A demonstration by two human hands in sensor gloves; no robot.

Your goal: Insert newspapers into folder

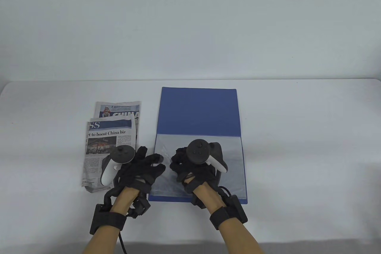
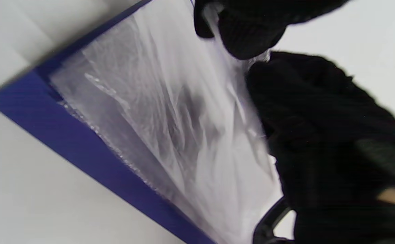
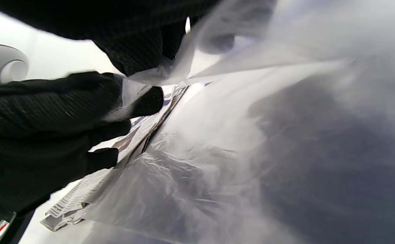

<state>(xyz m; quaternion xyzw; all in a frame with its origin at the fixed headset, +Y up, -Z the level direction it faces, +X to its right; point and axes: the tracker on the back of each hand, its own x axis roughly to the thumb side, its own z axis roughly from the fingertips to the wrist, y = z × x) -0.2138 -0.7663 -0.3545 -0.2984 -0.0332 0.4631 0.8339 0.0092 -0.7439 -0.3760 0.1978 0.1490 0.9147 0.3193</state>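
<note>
You're at the sleeve-opening step: both your left hand [image 1: 140, 167] and right hand [image 1: 186, 163] pinch the clear sleeve [image 1: 205, 173] edge in the open blue folder [image 1: 199, 111], newspapers [image 1: 110, 143] lying beside it on the table [image 1: 297, 132], so part the layers next.

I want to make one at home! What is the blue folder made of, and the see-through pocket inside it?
The blue folder looks like thin plastic or coated card: flat, even, matte colour. The pocket seems to be soft clear plastic film; it is glossy and wrinkles where the left hand and right hand pinch it.
</note>
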